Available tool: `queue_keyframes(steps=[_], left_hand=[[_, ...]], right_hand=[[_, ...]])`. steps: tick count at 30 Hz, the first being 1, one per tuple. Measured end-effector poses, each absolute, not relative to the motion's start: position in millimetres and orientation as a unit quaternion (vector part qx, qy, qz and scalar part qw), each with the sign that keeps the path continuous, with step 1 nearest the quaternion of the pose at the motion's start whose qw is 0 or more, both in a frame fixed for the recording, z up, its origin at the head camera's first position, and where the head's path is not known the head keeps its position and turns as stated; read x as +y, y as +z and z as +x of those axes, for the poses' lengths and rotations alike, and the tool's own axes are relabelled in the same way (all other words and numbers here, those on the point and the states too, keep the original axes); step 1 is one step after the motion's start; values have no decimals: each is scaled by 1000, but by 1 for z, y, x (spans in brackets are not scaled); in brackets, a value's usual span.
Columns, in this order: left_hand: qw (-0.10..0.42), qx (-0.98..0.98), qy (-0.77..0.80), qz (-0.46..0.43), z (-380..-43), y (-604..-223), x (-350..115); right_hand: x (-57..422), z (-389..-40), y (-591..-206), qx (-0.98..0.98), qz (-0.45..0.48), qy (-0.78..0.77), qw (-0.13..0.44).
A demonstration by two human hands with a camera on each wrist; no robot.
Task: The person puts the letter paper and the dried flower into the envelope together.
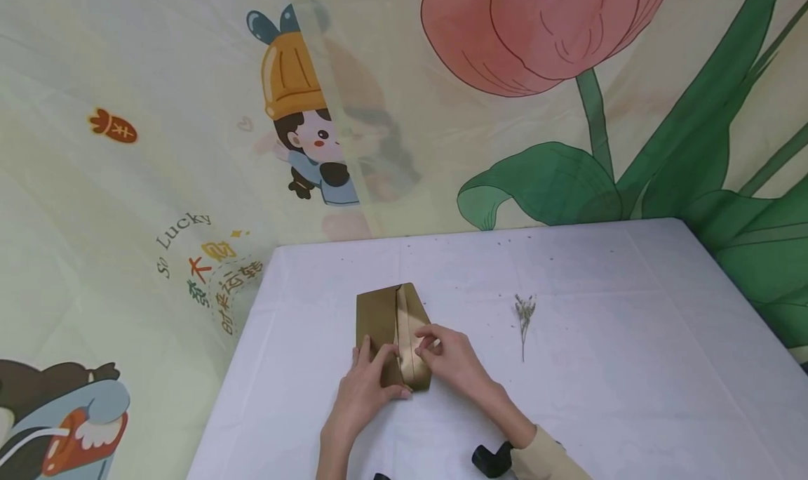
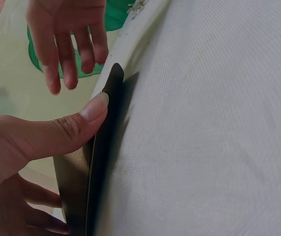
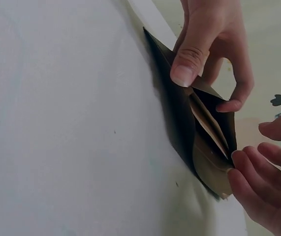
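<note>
A brown paper envelope (image 1: 376, 315) lies on the white-covered table, a paler folded strip running along its right part. My left hand (image 1: 365, 390) grips its near end, the thumb (image 2: 95, 108) on the near edge and the fingers spread over the top. In the right wrist view the end of the envelope (image 3: 172, 108) gapes, showing paper layers inside. My right hand (image 1: 456, 359) is at the right side, its fingertips (image 3: 234, 172) by the envelope's edge and its thumb apart from them. The right fingers hang loosely in the left wrist view.
A small dried flower sprig (image 1: 524, 318) lies to the right of the envelope. Dark crumbs are scattered over the far part of the table (image 1: 606, 368). A printed cloth with a pink flower (image 1: 536, 31) hangs behind. A black wrist device (image 1: 492, 460) sits on the right wrist.
</note>
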State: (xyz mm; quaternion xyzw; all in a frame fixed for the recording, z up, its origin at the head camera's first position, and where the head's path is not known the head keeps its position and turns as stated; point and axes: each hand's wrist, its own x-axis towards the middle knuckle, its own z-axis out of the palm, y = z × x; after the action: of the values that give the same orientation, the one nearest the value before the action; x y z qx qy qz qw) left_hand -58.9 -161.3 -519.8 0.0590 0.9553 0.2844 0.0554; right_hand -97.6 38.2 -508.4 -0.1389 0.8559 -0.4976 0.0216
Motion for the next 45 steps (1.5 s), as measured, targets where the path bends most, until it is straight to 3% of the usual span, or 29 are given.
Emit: queue_keyframes(steps=[13, 45], left_hand=[[48, 954, 290, 62, -58, -521, -161], [58, 952, 294, 60, -58, -518, -161]], right_hand=[[67, -91, -504, 899, -71, -430, -42], [144, -95, -516, 926, 99, -342, -127]])
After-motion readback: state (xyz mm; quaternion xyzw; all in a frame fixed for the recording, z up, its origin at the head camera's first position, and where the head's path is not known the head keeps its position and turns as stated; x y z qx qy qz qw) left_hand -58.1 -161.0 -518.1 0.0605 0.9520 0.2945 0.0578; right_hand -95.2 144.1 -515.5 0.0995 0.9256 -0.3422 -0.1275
